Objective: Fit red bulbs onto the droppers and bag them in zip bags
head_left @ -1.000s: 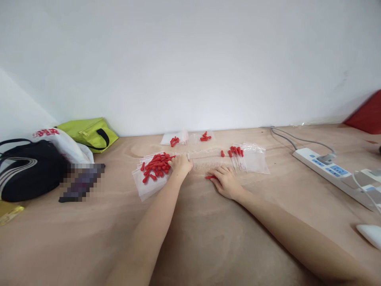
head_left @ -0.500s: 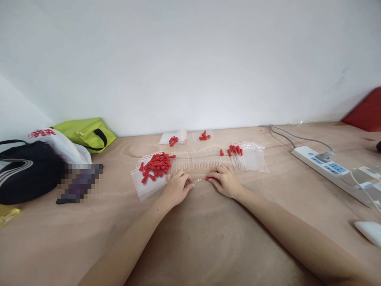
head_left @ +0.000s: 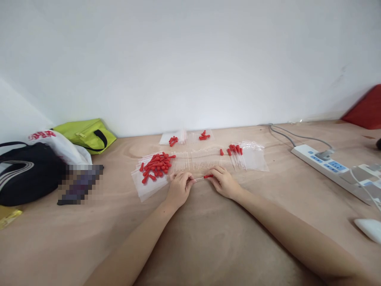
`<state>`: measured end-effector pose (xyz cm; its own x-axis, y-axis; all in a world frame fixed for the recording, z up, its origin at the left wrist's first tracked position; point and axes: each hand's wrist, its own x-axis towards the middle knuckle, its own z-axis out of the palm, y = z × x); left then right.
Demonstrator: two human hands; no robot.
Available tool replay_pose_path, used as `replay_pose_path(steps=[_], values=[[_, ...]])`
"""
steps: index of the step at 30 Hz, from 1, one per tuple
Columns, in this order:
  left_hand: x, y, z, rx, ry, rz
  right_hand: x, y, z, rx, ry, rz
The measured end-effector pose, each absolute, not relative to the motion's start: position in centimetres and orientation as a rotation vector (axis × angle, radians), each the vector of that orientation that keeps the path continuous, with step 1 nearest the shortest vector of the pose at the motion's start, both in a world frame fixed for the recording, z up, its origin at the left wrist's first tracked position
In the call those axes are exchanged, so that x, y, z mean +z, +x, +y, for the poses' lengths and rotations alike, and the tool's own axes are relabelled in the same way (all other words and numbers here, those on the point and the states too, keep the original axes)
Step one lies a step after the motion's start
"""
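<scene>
Between thumb and fingers, my left hand (head_left: 180, 188) pinches a thin clear glass dropper tube (head_left: 199, 179) that points right. My right hand (head_left: 223, 182) grips a red rubber dropper bulb (head_left: 208, 176), its open end toward the left. Tube and bulb meet in the gap between my hands; how far one sits inside the other I cannot tell. Just beyond, a row of clear tubes (head_left: 206, 158) lies side by side. Left of it, a pile of red bulbs (head_left: 157, 165) rests on clear zip bags (head_left: 145, 188). Droppers with red bulbs (head_left: 235, 150) lie on the right.
More clear bags (head_left: 256, 157) lie beyond my right hand. Small groups of red bulbs (head_left: 204, 136) sit near the wall. A white power strip (head_left: 320, 161) with cables stands at right. A black bag (head_left: 29, 172) and a lime-green bag (head_left: 86, 133) are at left.
My left hand has turned and moved slightly right, bringing the tube's end up to the red bulb. My right hand has barely shifted, and more of the bulb shows.
</scene>
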<state>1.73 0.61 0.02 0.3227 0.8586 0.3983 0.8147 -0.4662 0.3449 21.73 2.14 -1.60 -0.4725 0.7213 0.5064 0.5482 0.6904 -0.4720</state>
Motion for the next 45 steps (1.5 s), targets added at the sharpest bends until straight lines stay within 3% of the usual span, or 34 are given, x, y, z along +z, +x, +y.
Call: replay_pose_path(steps=[31,45], values=[[0.4,2.0,0.7,0.853,2.527,1.298,-1.9,21.9,2.5,0.422,-0.723,-2.174],[-0.5,2.2,0.4,0.953,2.650,1.237,-2.0,21.7,2.4,0.281,-0.648,-2.228]])
